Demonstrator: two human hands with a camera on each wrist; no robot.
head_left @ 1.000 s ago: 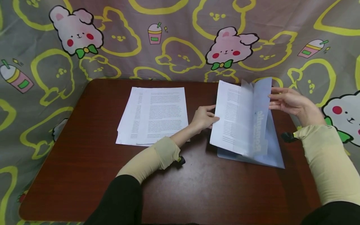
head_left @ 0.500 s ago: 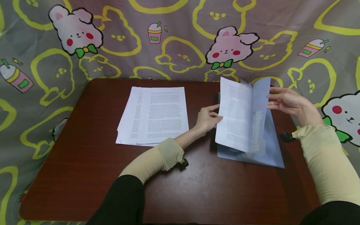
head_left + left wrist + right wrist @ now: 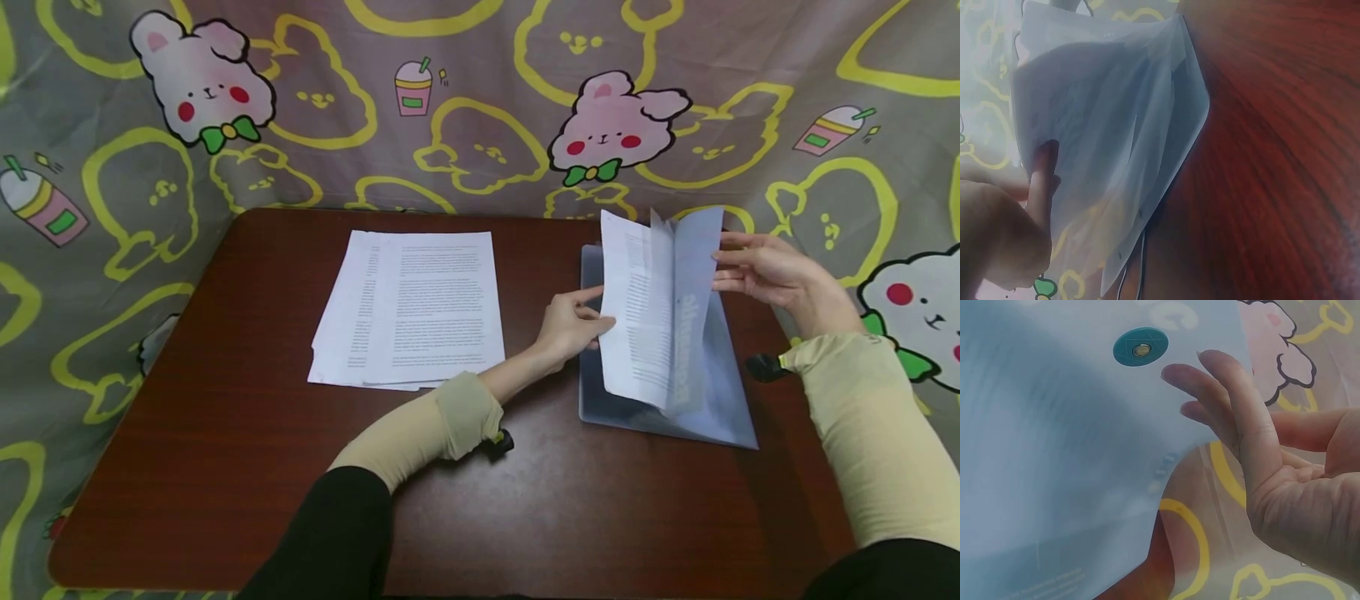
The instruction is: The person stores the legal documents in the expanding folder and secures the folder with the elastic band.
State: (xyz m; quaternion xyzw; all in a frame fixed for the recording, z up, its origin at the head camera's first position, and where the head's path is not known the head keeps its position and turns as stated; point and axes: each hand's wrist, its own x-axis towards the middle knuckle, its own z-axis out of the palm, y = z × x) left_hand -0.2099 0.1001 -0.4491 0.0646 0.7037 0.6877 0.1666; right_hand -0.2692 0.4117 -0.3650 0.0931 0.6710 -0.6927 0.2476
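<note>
A translucent blue plastic document folder (image 3: 731, 379) lies at the right of the table, its button flap raised. In the right wrist view, a round teal snap button (image 3: 1140, 347) shows on the flap. My left hand (image 3: 572, 327) pinches the left edge of printed paper sheets (image 3: 628, 308), which stand tilted at the folder, partly behind its raised cover. The left wrist view shows the thumb (image 3: 1044, 181) against the sheets. My right hand (image 3: 772, 271) has its fingers fairly straight, touching the right edge of the raised flap.
A loose stack of printed sheets (image 3: 427, 308) lies on the left half of the brown table (image 3: 247, 467). Behind the table hangs a patterned curtain (image 3: 480, 50). Dark wrist cameras (image 3: 767, 367) are strapped to both sleeves.
My left hand has moved right with the sheets, bringing them closer to the folder's raised flap and uncovering the folder's left edge. The right hand has barely moved.
</note>
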